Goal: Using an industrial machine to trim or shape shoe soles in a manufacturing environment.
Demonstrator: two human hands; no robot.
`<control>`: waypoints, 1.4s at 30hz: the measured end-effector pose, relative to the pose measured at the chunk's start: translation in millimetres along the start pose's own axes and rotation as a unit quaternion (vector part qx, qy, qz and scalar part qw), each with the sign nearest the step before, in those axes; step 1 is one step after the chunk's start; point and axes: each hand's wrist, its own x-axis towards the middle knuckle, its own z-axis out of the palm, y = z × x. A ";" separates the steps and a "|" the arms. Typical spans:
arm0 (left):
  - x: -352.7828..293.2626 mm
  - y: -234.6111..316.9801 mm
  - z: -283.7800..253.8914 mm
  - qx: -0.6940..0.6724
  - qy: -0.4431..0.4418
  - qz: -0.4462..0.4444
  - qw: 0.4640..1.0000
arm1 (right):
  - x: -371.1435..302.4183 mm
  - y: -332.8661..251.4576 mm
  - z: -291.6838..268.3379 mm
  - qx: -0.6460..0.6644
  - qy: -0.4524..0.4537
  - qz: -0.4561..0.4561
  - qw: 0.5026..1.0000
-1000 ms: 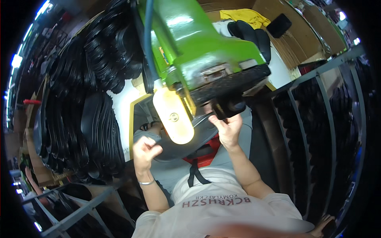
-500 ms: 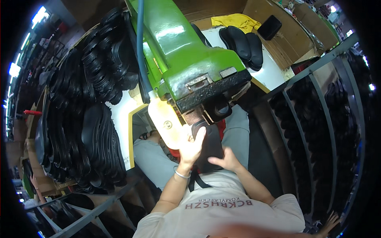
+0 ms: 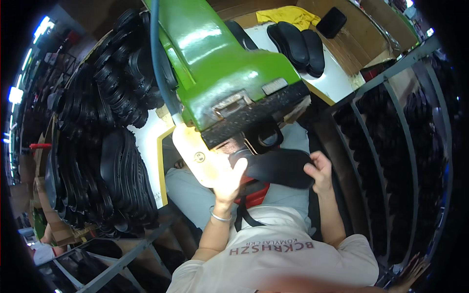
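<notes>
A black shoe sole (image 3: pixel 278 168) lies crosswise in front of me, just below the working end of a green machine (image 3: pixel 229 73). My left hand (image 3: pixel 227 180) closes on its left end, the thumb on top and lit brightly by a pale yellow lamp (image 3: pixel 195 154). At the sole's right end, my right hand (image 3: pixel 320 173) grips the edge between thumb and fingers. The left end sits close under the machine's brownish working surface (image 3: pixel 232 145); whether they touch, I cannot tell.
Stacked black soles (image 3: pixel 117 166) fill the table's left side. More soles (image 3: pixel 295 46) lie on the white tabletop at the far right, near a yellow cloth (image 3: pixel 288 17) and a cardboard box (image 3: pixel 364 44). A metal rack (image 3: pixel 364 156) holding dark pieces stands to my right.
The sole has swung from pointing toward my body to lying crosswise, its free end now at the right. My right hand has moved right and forward and taken hold of that end.
</notes>
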 end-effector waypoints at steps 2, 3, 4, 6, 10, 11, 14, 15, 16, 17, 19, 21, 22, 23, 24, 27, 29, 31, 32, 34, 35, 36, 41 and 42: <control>-2.2 -16.5 -14.7 -0.058 0.000 -0.002 0.998 | 17.1 -8.2 7.1 0.003 0.042 -0.026 0.999; -3.6 -16.6 -24.4 -0.052 -0.006 -0.019 0.998 | 26.7 -11.2 18.8 0.019 0.073 -0.037 0.996; -4.4 -24.1 -29.0 -0.163 0.010 -0.040 0.986 | 34.4 -16.6 32.3 0.087 0.069 -0.055 0.992; -4.6 -24.5 -31.9 -0.268 0.028 -0.059 0.961 | 40.6 -10.2 42.1 0.115 0.057 -0.092 0.988; -15.8 -24.1 -39.9 -0.338 0.059 -0.108 0.933 | 41.5 10.4 44.5 0.179 0.022 -0.088 0.980; -22.0 -35.0 -42.9 -0.355 0.057 -0.133 0.924 | 40.0 11.3 47.1 0.178 0.016 -0.084 0.980; -20.5 -25.1 -25.5 -0.375 0.090 -0.120 0.915 | 34.2 16.5 55.3 0.240 0.064 0.006 0.969; -19.7 -22.9 -18.5 -0.383 0.110 -0.103 0.911 | 32.1 24.2 53.8 0.186 0.066 0.040 0.979; -20.1 -23.4 -13.9 -0.371 0.093 -0.072 0.921 | 27.8 47.7 37.5 0.095 0.017 0.071 0.993; -21.1 -24.1 -8.1 -0.364 0.087 -0.088 0.923 | 20.8 73.4 20.4 0.001 -0.034 0.100 0.994; -18.6 -6.1 0.0 -0.195 -0.016 -0.103 0.975 | -0.9 90.8 16.9 -0.035 -0.112 0.192 0.974; -16.5 15.1 13.0 -0.216 -0.048 -0.110 0.969 | -18.1 105.3 21.2 -0.099 -0.167 0.224 0.955; -18.1 16.9 16.7 -0.232 -0.050 -0.121 0.964 | -20.3 103.6 29.4 -0.103 -0.167 0.224 0.955; -18.8 19.2 18.9 -0.248 -0.053 -0.133 0.958 | -22.7 100.5 37.2 -0.091 -0.176 0.227 0.954; -17.6 21.1 18.5 -0.251 -0.054 -0.132 0.958 | -24.4 98.1 44.0 -0.077 -0.183 0.228 0.953; -11.0 23.7 16.8 -0.247 -0.079 -0.154 0.954 | -28.1 95.6 53.3 -0.044 -0.183 0.218 0.958; -5.2 21.4 16.0 -0.193 -0.098 -0.088 0.972 | -30.9 91.7 58.6 -0.022 -0.201 0.233 0.951; 3.6 11.5 13.8 -0.070 -0.103 -0.063 0.990 | -35.6 87.5 64.7 0.001 -0.221 0.248 0.943; 7.7 7.9 11.9 0.054 -0.107 -0.041 0.992 | -39.2 85.6 67.8 0.014 -0.224 0.251 0.941; 16.3 8.6 10.1 0.079 -0.112 0.037 0.990 | -44.8 78.4 74.4 0.034 -0.217 0.264 0.939; 17.9 8.4 9.0 0.104 -0.120 0.112 0.981 | -48.0 77.1 72.6 0.032 -0.220 0.264 0.939; 15.7 6.2 7.7 0.104 -0.118 0.113 0.981 | -51.2 74.0 71.5 0.032 -0.233 0.261 0.936; -5.3 1.4 -4.7 -0.103 -0.014 -0.008 0.995 | -48.6 46.5 42.6 -0.039 -0.238 0.269 0.932; -6.3 6.4 -8.0 -0.149 0.053 0.026 0.987 | -45.2 41.2 38.2 -0.044 -0.223 0.216 0.949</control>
